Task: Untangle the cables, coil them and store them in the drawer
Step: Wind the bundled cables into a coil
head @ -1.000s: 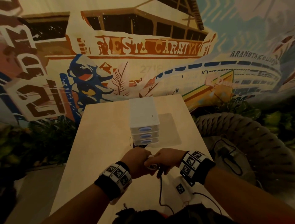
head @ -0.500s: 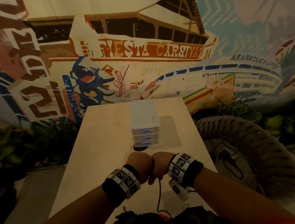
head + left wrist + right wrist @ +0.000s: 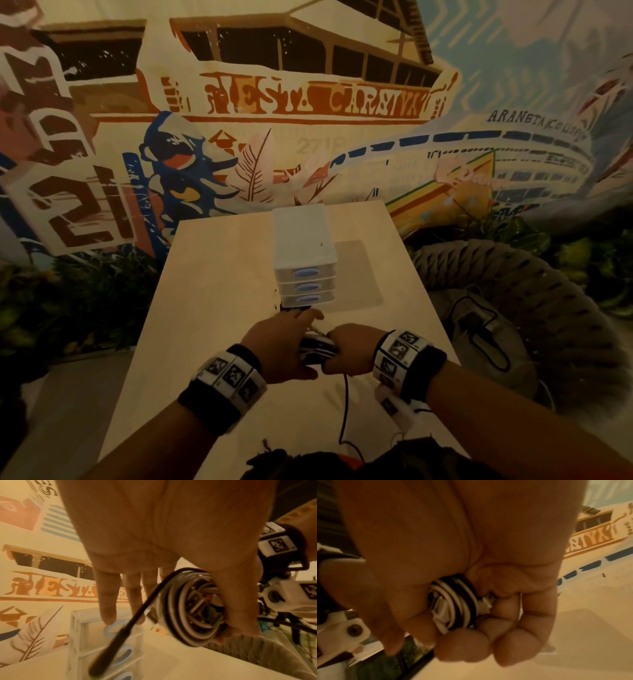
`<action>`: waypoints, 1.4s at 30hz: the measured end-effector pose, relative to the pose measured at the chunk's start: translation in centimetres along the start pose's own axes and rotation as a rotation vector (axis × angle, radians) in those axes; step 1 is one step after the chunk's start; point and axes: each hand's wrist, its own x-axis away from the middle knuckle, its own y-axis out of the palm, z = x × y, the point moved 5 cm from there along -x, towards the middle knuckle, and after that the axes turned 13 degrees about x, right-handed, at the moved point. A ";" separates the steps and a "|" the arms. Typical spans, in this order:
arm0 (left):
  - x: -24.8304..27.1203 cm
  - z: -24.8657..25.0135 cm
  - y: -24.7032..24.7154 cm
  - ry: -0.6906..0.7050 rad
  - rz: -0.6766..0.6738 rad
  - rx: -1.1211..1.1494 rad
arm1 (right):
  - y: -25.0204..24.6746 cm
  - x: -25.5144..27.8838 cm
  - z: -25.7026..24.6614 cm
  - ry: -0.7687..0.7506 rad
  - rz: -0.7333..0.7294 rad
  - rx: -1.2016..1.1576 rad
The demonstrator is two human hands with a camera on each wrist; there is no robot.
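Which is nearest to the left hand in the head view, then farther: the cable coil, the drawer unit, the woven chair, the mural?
1. cable coil: touching the left hand.
2. drawer unit: just beyond it.
3. woven chair: off to the right.
4. mural: behind the table.

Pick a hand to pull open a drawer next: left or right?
Left, probably. The left hand has straight fingers stretched toward the drawer unit, only its thumb on the cable coil. The right hand is fisted round the coil.
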 end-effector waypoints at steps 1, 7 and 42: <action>0.2 -0.5 -0.3 0.032 0.008 0.049 | -0.2 0.3 0.3 -0.006 0.015 -0.019; 0.8 -4.4 -0.3 0.050 0.095 0.740 | -1.3 1.1 2.4 -0.057 0.162 -0.247; 1.8 2.2 -5.8 0.448 0.507 1.199 | -1.8 1.1 -2.9 -0.282 0.072 -1.017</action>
